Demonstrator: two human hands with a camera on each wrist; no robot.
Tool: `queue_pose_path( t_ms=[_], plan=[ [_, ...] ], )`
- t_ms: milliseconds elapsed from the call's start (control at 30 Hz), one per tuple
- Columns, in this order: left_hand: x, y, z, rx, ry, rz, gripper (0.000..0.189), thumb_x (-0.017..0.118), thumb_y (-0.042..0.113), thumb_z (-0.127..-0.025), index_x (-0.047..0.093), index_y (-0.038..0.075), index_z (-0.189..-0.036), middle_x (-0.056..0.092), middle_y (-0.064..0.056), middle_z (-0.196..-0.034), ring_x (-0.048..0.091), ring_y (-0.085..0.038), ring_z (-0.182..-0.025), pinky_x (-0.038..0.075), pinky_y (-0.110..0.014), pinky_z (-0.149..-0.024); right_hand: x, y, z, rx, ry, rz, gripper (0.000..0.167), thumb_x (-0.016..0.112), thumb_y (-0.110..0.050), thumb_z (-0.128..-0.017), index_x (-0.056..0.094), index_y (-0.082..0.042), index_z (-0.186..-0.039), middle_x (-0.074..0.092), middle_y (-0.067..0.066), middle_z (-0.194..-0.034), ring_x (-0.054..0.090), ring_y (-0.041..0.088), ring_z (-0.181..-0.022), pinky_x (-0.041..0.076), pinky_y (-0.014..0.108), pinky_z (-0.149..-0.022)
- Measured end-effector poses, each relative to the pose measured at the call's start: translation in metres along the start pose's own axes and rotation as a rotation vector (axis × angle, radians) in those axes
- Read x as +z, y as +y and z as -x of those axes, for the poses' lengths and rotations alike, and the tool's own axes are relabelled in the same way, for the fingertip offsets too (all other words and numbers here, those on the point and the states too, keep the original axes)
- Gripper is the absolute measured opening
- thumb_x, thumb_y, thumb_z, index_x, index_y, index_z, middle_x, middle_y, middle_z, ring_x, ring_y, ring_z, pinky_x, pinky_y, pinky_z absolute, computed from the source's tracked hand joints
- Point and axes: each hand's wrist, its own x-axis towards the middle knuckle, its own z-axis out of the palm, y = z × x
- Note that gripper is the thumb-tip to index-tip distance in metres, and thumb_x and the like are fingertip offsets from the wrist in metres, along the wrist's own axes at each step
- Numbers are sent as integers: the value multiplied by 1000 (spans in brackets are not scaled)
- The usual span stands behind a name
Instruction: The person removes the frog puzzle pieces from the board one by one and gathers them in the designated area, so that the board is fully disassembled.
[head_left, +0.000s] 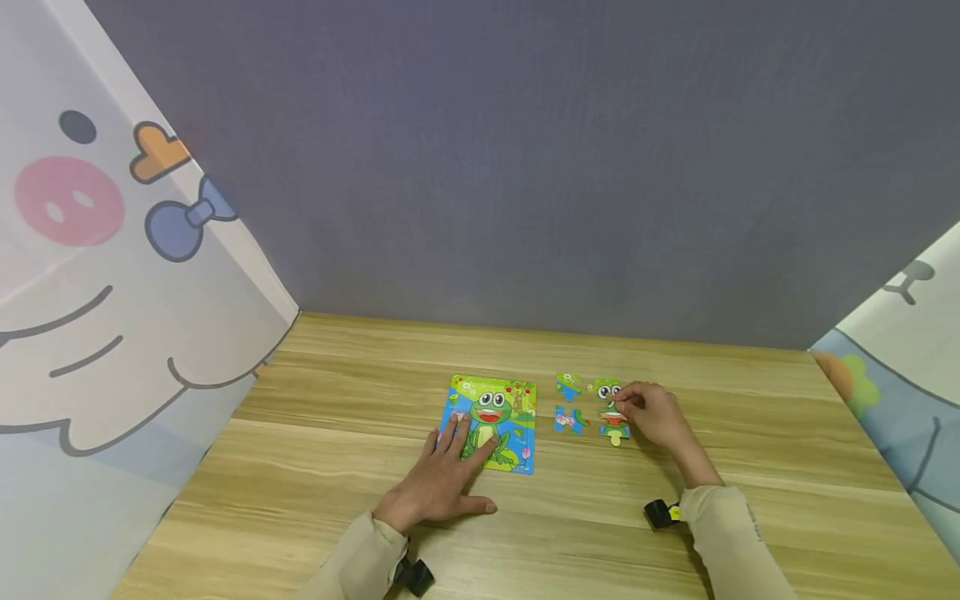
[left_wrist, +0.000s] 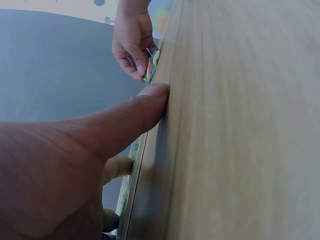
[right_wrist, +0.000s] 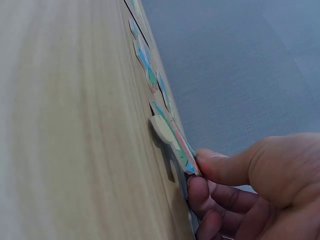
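My left hand [head_left: 438, 485] rests with spread fingers on a frog picture board [head_left: 527, 400], its fingertips over the frog and the left part. In the left wrist view the thumb [left_wrist: 142, 112] reaches out over the wood. To the right, my right hand [head_left: 654, 417] pinches a puzzle piece [head_left: 615, 434] with the frog's red mouth, between thumb and fingers. The right wrist view shows that piece [right_wrist: 170, 134] tilted, one edge off the table. A piece with the frog's eyes [head_left: 606, 388] lies just beyond it, partly hidden by the fingers.
Two more puzzle pieces, a green-and-blue one [head_left: 568, 386] and a blue one with pink [head_left: 567, 419], lie between the board and my right hand. A grey panel [head_left: 525, 167] rises behind the wooden table [head_left: 337, 392]. Cartoon-printed walls [head_left: 112, 292] flank it.
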Motion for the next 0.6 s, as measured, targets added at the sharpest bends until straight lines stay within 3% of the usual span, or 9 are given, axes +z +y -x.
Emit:
queue_pose_path(
  t_ms=[300, 600],
  plan=[
    [-1, 0, 0, 6, 3, 2, 88, 67, 59, -88, 33, 17, -158, 11, -33, -164, 11, -52, -153, 22, -69, -118, -1, 0, 1, 19, -10, -3, 11, 65, -6, -95, 71, 0, -103, 71, 13, -89, 63, 14, -74, 49, 25, -64],
    [0, -1, 0, 6, -3, 5, 89, 66, 60, -88, 32, 18, -158, 11, -33, -164, 9, -52, -153, 21, -70, -118, -6, -8, 1, -1, 31, 20, 13, 65, -10, -96, 73, -3, -103, 74, 13, -95, 67, 18, -83, 51, 31, -69]
  ],
)
